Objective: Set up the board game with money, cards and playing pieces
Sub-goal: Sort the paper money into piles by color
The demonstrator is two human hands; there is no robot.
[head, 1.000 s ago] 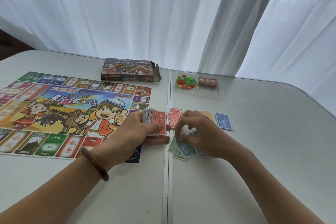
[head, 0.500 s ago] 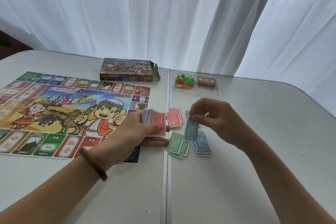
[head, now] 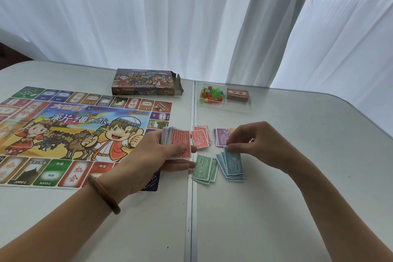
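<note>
On table [head: 276, 208] | left hand [head: 153, 159] grips money stack [head: 178, 140] | right hand [head: 261, 144] pinches blue note [head: 232, 162]

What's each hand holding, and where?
Left hand grips the play-money stack by its near end, thumb on top. Right hand pinches a blue 100 note at its far end.

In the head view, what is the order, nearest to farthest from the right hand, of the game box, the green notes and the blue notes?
1. Blue notes, pinched by the right hand.
2. Green notes, just left of the blue ones.
3. Game box, far back left.
</note>
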